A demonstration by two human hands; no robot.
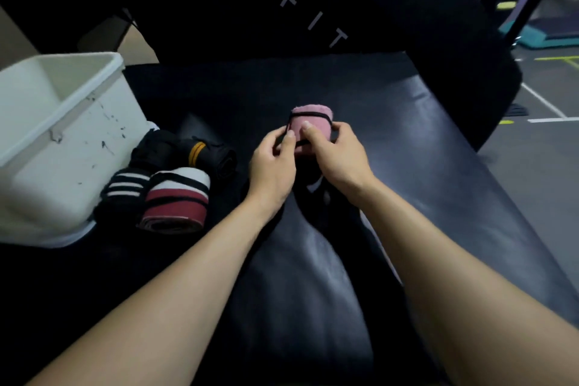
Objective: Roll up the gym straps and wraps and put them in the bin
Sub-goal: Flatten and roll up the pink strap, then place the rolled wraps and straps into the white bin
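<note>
A: Head view — what do the hands hold?
B: Left hand (272, 163) and right hand (336, 153) both pinch the pink wrap (313, 125) mid-bench (438, 166), likely keeping the roll tight.
A: And the bin (62, 122)?
B: At the bench's left edge, rolled wraps (175, 191) lying beside it, seemingly awaiting loading.

On the bench pad (423, 147), the rolled wrap (313, 127) sits at centre between both hands, the bin (62, 141) stands at nine o'clock, and a cluster of rolled wraps (169, 182) lies just beside the bin at eight o'clock.
</note>
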